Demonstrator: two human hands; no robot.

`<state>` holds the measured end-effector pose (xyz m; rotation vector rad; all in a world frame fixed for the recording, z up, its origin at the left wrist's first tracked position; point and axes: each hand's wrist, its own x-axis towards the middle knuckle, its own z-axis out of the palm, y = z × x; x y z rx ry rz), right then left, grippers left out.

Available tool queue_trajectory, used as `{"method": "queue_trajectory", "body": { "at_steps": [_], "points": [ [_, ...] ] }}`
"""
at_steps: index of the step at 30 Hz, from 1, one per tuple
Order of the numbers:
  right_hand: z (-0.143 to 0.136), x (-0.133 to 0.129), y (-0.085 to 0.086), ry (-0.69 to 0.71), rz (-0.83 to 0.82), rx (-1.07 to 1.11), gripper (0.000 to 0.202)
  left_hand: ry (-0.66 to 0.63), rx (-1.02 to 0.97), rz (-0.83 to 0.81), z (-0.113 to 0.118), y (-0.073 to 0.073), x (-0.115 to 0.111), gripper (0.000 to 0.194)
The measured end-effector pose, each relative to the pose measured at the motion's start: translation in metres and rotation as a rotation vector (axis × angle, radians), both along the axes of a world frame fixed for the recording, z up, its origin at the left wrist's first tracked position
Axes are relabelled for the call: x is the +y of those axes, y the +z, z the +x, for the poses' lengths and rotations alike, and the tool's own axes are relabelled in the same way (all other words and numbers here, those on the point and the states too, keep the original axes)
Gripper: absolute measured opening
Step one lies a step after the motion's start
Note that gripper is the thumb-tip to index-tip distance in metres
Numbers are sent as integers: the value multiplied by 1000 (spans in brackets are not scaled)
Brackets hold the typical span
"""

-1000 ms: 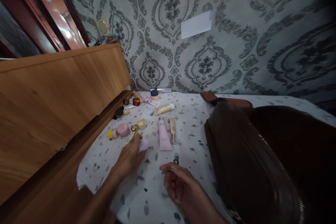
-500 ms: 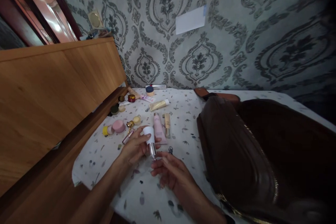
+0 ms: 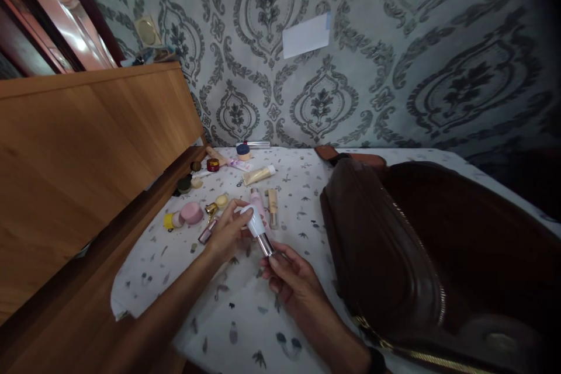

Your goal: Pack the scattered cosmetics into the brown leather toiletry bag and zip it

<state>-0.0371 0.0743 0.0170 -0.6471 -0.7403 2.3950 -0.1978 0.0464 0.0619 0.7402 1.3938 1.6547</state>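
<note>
A white cosmetic tube [image 3: 255, 225] with a shiny silver end is held between my two hands above the patterned cloth. My left hand [image 3: 228, 229] grips its white body, thumb on the near face. At the silver end, the fingertips and thumb of my right hand [image 3: 289, 274] pinch the tip. Behind the tube lies a pink tube [image 3: 257, 201], partly hidden by it. Beside that one is a beige tube [image 3: 272, 207] with a clear, silvery cap. Close to my left wrist lies a small pinkish bottle [image 3: 207, 231].
A large brown bag [image 3: 381, 257] stands unzipped on the right. Pink jar [image 3: 191, 213], yellow-capped jar [image 3: 169, 221], cream tube [image 3: 258, 175], dark-lidded jar [image 3: 243, 152] and red jar [image 3: 213, 165] lie on the white cloth [image 3: 245, 315]. A wooden panel [image 3: 100, 146] borders the left.
My right hand has closed on the tube's silver end, where its fingers were loosely beside it. The tube has tilted, its silver end swinging right. The view has shifted slightly.
</note>
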Motion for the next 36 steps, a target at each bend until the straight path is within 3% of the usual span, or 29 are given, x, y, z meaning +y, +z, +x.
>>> {"method": "queue_trajectory", "body": {
  "at_steps": [4, 7, 14, 26, 31, 36],
  "points": [
    [1, 4, 3, -74, -20, -14, 54, -107, 259, 4, -8, 1, 2, 54],
    [1, 8, 3, -121, -5, -25, 52, -174, 346, -12, -13, -4, 5, 54],
    [-1, 17, 0, -177, 26, -53, 54, -174, 331, -61, -23, -27, 6, 51],
    [3, 17, 6, -174, 97, -119, 52, -239, 298, -202, -19, -33, 1, 52],
    [3, 19, 3, -204, 34, -98, 49, -267, 226, -145, -17, -30, -2, 46],
    [3, 21, 1, -258, -24, -66, 49, -384, 250, 38, -21, -27, -6, 43]
  ]
}}
